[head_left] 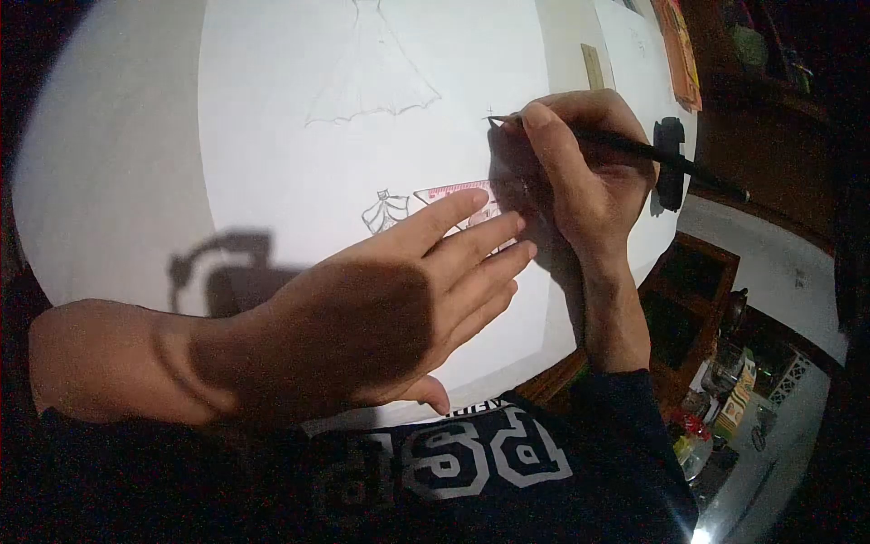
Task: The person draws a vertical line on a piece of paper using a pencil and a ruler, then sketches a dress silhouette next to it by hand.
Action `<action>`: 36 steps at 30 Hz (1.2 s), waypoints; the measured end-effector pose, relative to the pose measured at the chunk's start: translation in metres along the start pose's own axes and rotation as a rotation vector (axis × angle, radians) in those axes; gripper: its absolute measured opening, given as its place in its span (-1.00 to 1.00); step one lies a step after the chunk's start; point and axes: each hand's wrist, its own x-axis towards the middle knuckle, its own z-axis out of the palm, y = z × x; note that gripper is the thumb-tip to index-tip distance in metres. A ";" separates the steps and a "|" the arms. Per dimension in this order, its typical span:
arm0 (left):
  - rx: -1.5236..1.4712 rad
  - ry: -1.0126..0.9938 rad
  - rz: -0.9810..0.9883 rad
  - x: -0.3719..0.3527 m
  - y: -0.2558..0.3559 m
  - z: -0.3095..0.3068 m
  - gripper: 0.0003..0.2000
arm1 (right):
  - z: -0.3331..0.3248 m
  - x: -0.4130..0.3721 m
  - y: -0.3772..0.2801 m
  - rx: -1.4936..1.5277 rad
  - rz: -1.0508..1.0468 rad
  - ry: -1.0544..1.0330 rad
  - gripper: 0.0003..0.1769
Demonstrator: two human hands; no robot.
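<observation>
Left hand (362,308) held palm down, fingers extended to the right, nothing gripped; red-marked template (442,193) partly covered by the fingers, contact can't be confirmed. Pencil (711,179) pinched in the right hand (589,163), tip down near a tiny cross mark (490,111), right of centre on the white sheet (272,154). Hands apart from each other.

Step in hand judged as marking or drawing; whether lead meets paper can't be told. Any fine stroke would call for a light grip and the sheet kept flat.

Gown-like sketch (373,107) seen on the far side, left of the pencil tip; small winged-looking sketch (386,213) just left of the template. Short ruler (592,66) placed far right, dark object (669,195) beyond the right hand, orange packet (678,54) at the far right.

Writing: big block letters on the dark shirt (589,408), an S readable mid-row, rest unsure. Yellow carton (736,399) lettered, too blurred. Template numerals too small.
</observation>
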 end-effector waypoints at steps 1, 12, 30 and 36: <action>0.010 -0.006 -0.002 0.000 0.000 0.000 0.02 | 0.001 0.000 0.001 -0.001 -0.010 0.004 -0.91; 0.033 -0.033 0.000 0.001 0.001 -0.001 0.02 | -0.001 0.001 -0.001 0.014 -0.010 -0.056 -0.89; 0.030 -0.006 0.000 0.001 0.001 -0.004 0.02 | -0.003 0.000 0.000 0.148 0.104 0.038 -0.91; 0.040 -0.008 0.005 0.001 0.001 -0.001 0.02 | -0.007 0.000 0.003 0.084 0.085 0.076 -0.91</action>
